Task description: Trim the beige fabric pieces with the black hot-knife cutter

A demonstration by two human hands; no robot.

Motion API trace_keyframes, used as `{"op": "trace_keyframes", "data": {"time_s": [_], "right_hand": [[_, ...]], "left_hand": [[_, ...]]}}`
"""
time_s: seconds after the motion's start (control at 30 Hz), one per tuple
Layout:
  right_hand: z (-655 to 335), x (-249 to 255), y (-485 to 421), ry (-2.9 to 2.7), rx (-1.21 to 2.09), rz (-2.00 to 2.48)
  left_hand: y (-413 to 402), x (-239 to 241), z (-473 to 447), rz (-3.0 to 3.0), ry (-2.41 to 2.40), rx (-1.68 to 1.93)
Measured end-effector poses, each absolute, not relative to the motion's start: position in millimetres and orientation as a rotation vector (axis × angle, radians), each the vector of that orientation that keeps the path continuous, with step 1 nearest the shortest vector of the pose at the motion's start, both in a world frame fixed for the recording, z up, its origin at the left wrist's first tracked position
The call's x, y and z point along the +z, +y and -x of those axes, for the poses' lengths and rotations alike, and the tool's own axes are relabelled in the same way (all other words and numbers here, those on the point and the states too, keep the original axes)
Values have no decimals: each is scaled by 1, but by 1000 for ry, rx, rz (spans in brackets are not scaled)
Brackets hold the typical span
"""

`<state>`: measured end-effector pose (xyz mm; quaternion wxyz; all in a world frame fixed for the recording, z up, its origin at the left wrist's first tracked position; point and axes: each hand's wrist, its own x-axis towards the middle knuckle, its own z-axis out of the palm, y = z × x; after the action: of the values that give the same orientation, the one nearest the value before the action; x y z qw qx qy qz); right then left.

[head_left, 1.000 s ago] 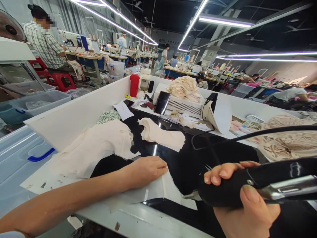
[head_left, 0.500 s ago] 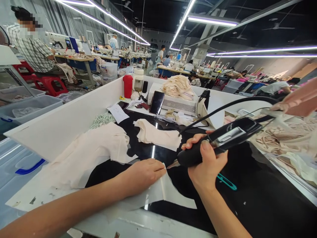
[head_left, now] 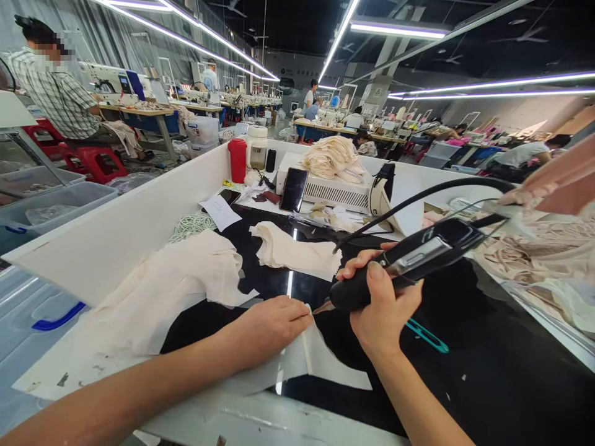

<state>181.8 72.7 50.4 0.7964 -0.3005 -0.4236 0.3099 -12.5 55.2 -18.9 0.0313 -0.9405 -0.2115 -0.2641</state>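
Note:
My right hand (head_left: 388, 303) is wrapped round a thick black corded hand tool (head_left: 413, 257) with a silver lever along its body. Its narrow, copper-coloured tip points left and reaches close to my left fingertips; whether it touches the cloth I cannot tell. Closed at the fingertips, my left hand (head_left: 274, 325) holds the edge of a pale fabric piece (head_left: 323, 356) lying on the glossy black tabletop (head_left: 483, 371). A narrow strip runs down that piece below my fingers. Beyond my hands lies a small stack of cream fabric pieces (head_left: 297, 251), and to the left a larger cream pile (head_left: 162, 285).
A turquoise slotted tool (head_left: 427, 336) lies beside my right wrist. The black cable (head_left: 432, 189) arches over the right side. White side boards (head_left: 116, 229) border the table. At the back stand a phone (head_left: 294, 189), a red cup (head_left: 238, 161) and a white box (head_left: 320, 193) with fabric on top.
The tool in my right hand has shifted slightly left, and its tip now shows more clearly beside my left fingertips. My left hand has stayed nearly still on the fabric.

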Motion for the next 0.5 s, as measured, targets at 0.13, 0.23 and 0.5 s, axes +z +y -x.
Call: {"op": "trace_keyframes", "data": {"time_s": [0.13, 0.23, 0.5], "right_hand": [[-183, 53, 72, -900, 672, 643], [-184, 55, 73, -884, 665, 627], [-181, 49, 74, -895, 674, 633]], "left_hand": [[56, -19, 13, 2906, -649, -814], [57, -20, 13, 2893, -644, -826], [58, -24, 13, 2895, -635, -824]]}}
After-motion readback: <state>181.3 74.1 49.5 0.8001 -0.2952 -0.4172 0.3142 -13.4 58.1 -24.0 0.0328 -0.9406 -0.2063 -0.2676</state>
